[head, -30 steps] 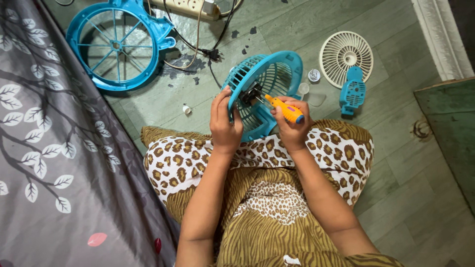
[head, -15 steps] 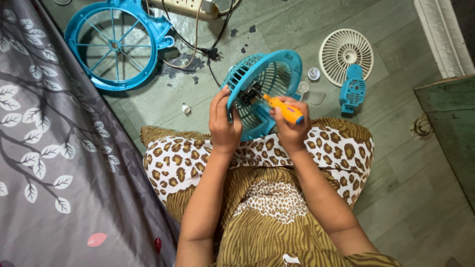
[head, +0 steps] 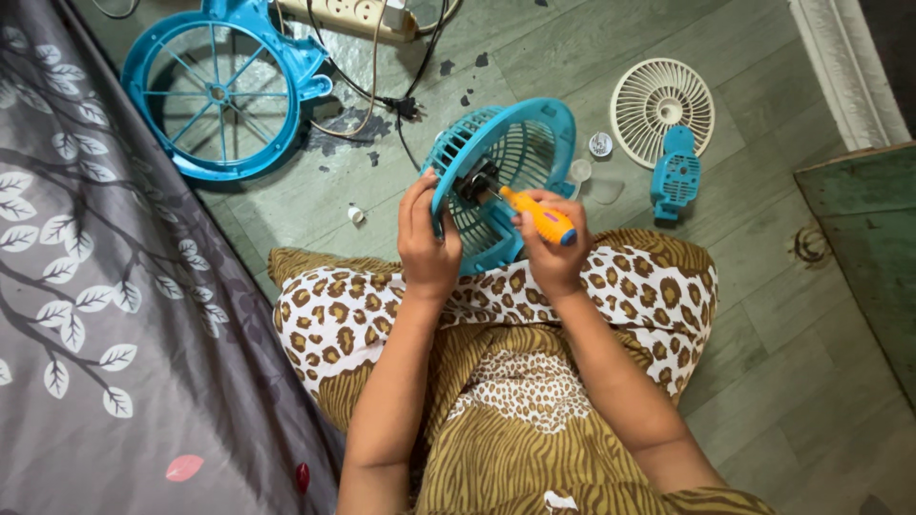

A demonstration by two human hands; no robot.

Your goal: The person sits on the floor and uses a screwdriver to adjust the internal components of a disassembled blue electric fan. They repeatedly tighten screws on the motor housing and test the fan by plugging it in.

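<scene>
My left hand point(head: 426, 243) grips the rim of a blue fan guard point(head: 515, 157) that stands tilted on its edge over my lap. My right hand point(head: 553, 250) holds an orange screwdriver point(head: 540, 216) with a blue cap. Its tip points at the dark motor hub point(head: 474, 183) in the middle of the guard. Both hands sit just above my knees, which are covered in leopard-print cloth.
A large blue fan frame point(head: 221, 91) lies on the floor at the upper left, beside a power strip point(head: 355, 13) with black and white cables. A white fan blade point(head: 660, 98), a small blue part point(head: 676, 176) and a small round cap point(head: 600, 144) lie at the right. Grey leaf-print fabric point(head: 86, 286) covers the left; a green cabinet point(head: 863, 238) stands at the right.
None of note: both hands keep their hold on the guard and the screwdriver, with only slight shifts of the screwdriver at the hub.
</scene>
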